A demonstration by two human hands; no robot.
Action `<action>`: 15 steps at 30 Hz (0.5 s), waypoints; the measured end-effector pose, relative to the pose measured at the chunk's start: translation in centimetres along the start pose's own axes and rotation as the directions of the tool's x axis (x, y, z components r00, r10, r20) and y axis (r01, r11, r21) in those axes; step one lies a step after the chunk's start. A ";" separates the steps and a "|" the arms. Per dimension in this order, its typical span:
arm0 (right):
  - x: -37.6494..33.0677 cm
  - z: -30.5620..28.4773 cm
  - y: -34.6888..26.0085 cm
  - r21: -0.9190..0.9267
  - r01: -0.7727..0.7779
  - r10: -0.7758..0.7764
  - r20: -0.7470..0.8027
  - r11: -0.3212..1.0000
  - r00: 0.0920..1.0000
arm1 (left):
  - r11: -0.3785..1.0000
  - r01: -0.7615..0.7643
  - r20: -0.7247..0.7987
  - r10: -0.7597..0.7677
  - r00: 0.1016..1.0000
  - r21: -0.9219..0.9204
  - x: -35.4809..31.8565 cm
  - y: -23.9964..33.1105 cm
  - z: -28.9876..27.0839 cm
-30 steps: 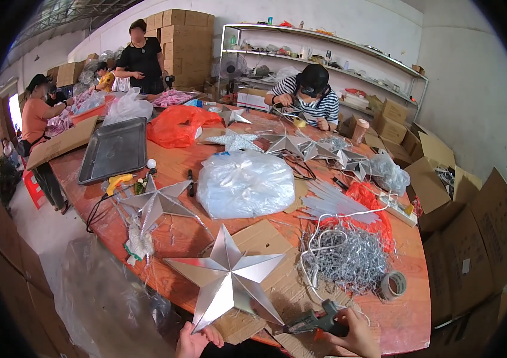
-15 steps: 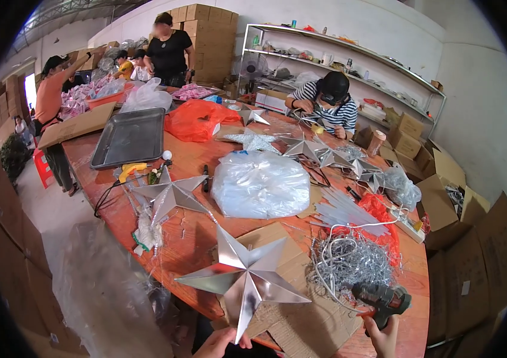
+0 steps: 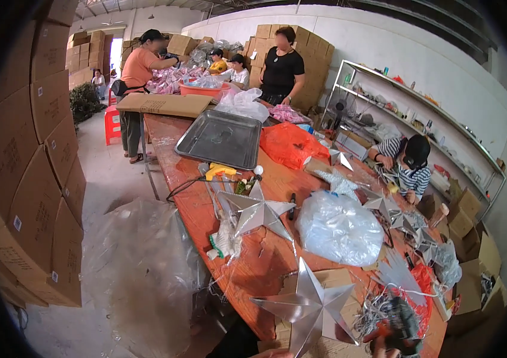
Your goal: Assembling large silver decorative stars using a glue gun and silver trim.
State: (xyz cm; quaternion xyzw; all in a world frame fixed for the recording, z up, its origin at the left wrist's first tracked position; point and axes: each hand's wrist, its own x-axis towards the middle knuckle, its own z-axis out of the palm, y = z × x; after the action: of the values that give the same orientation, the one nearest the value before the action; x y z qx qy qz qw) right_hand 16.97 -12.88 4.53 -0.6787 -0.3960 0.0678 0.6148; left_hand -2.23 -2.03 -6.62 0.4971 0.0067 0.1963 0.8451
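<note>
Your hands are almost out of the picture at the lower edge. Your right hand (image 3: 384, 347) shows only as a bit of fingers at the bottom right, closed around a dark glue gun (image 3: 401, 325) — the grip looks firm, but most of the hand is cut off. Of your left hand (image 3: 277, 354) only a thin strip shows at the bottom edge, just under the big silver star (image 3: 312, 305); you cannot tell if it is open or closed, or if it really holds the star's lower point.

The star is directly in front of you, on the near end of the worktop (image 3: 193, 209), partly over a flat piece of cardboard (image 3: 331, 280). It lies up and a bit to the right from the left hand, and to the left of the gun. Its longest point comes down toward you, approx. toward the left hand, so the left hand is nearer to it; the right hand w/ the gun is just beside its right points.

Right behind the gun is a tangle of silver wire (image 3: 378, 307) and red material (image 3: 423, 286). Farther along are a smaller silver star (image 3: 256, 210), a clear plastic bag (image 3: 340, 230) and a metal tray (image 3: 220, 138) — all well apart from your hands.
</note>
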 end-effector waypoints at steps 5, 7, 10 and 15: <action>0.6 2.2 1.0 0.007 -0.080 0.077 0.183 0.997 0.980 | 0.978 0.087 -0.002 -0.089 0.996 -0.189 0.4 -0.9 -0.6; 0.7 2.8 0.8 0.061 -0.102 0.088 0.203 0.993 0.975 | 0.980 0.125 -0.035 -0.132 0.991 -0.152 0.2 -0.4 -0.7; 1.0 2.7 0.8 0.104 -0.119 0.102 0.158 0.987 0.982 | 0.979 0.151 -0.063 -0.160 0.985 -0.134 0.4 -0.3 -0.8; 0.9 2.3 1.1 0.215 -0.158 0.150 0.056 0.964 0.987 | 0.982 0.163 -0.103 -0.154 0.983 0.096 0.4 -2.2 -1.4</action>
State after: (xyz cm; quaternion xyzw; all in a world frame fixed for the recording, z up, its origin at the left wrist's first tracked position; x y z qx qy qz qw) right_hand 16.73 -10.44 3.37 -0.6340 -0.3442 0.1721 0.6708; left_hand -1.47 -1.66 -9.18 0.5284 0.0969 0.1513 0.8298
